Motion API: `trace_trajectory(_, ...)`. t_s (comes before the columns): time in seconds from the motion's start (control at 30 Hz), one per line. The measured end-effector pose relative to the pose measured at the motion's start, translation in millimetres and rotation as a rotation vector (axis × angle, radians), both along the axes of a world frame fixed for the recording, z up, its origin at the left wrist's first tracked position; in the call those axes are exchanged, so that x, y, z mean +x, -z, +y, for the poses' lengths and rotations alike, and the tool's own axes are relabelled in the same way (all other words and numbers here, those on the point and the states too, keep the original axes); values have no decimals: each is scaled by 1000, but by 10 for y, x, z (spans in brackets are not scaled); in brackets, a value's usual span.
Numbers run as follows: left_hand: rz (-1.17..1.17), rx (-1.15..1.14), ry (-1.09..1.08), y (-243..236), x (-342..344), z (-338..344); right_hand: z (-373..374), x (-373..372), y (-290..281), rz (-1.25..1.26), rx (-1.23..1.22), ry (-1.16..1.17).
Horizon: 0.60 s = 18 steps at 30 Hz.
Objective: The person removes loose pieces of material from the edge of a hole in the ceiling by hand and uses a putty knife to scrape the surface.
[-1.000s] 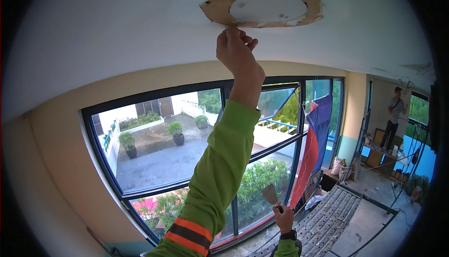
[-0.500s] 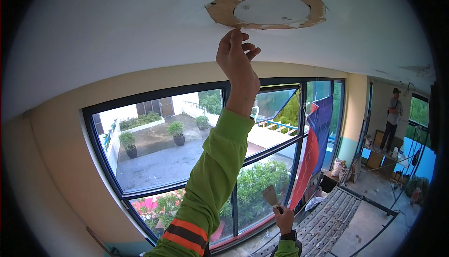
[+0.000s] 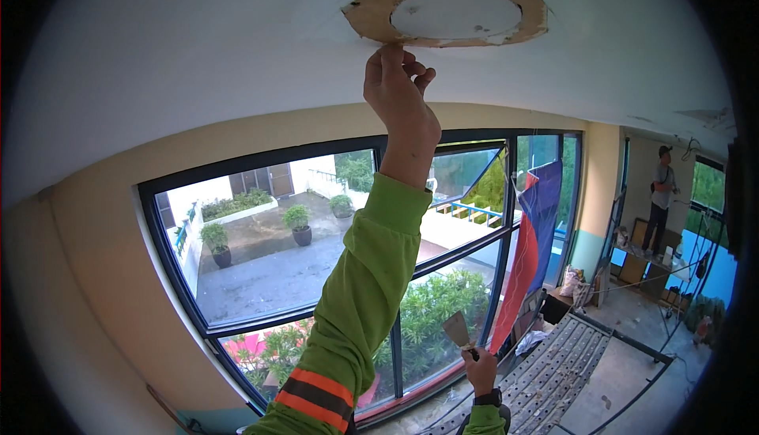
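Overhead, my left hand [image 3: 399, 95] reaches up to the ceiling. Its thumb and forefinger are pinched together at the near edge of a brown, torn-looking ring [image 3: 368, 20]; whatever lies between the fingertips is too small to make out. The ring surrounds a white round panel [image 3: 458, 13] with a few dark spots and ragged white bits along its rim. Low down, my right hand [image 3: 481, 372] is closed round the handle of a putty knife [image 3: 456, 330], its flat blade pointing up and tilted left.
A perforated metal scaffold platform [image 3: 545, 372] lies below at right. Black-framed windows [image 3: 300, 245] span the wall ahead, one pane tilted out. A red and blue cloth [image 3: 538, 229] hangs beside them. Far right, another person [image 3: 662, 198] stands on a raised board.
My left hand has shifted slightly left and stays pinched at the ring's edge. My right hand and the putty knife are almost unmoved. The far person's arms have changed position.
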<state>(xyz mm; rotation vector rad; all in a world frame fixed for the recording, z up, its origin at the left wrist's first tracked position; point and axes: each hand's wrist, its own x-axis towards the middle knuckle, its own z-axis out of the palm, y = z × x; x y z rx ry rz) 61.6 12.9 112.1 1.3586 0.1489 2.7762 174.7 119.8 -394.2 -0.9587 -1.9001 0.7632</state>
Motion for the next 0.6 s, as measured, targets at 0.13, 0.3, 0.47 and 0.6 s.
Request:
trace_trajectory(0.13, 15, 8, -5, 53, -8, 4, -13, 2, -16, -1, 50, 31)
trace_trajectory(0.3, 76, 24, -32, 190, -1, -45, -6, 0, -4, -13, 65, 39)
trace_trajectory(0.47, 127, -7, -68, 362, -26, -107, 25, -3, 30, -34, 7, 19)
trace_trajectory(0.6, 158, -88, -220, 378, -55, -114, 23, -14, 41, -7, 54, 35)
